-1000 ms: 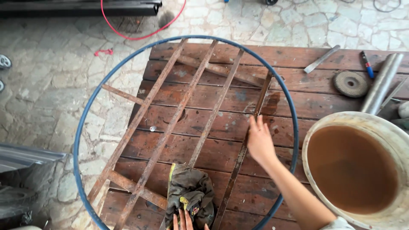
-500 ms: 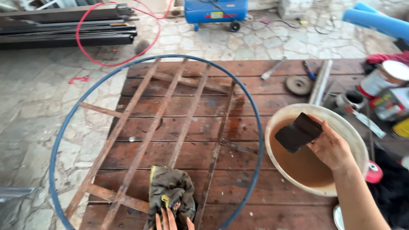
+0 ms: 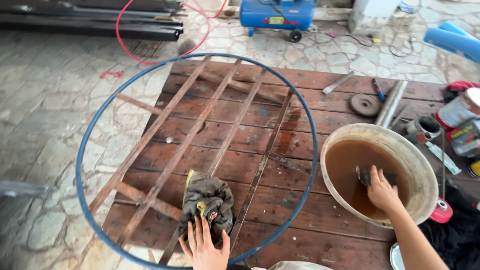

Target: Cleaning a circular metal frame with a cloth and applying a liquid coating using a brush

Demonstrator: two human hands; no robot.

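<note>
The right hand dips a dark sponge into the brown liquid of the wide basin, fingers closed around it. A sharp lift could slop liquid over the rim onto the tabletop or the paint tins crowded just beside it. The left hand lies flat, fingers spread, on a crumpled rag over the rusty bars of the blue round frame; if that hand lets go, the frame, which overhangs the tabletop's edge, may shift. A grinding disc, steel pipe and blue compressor sit beyond
</note>
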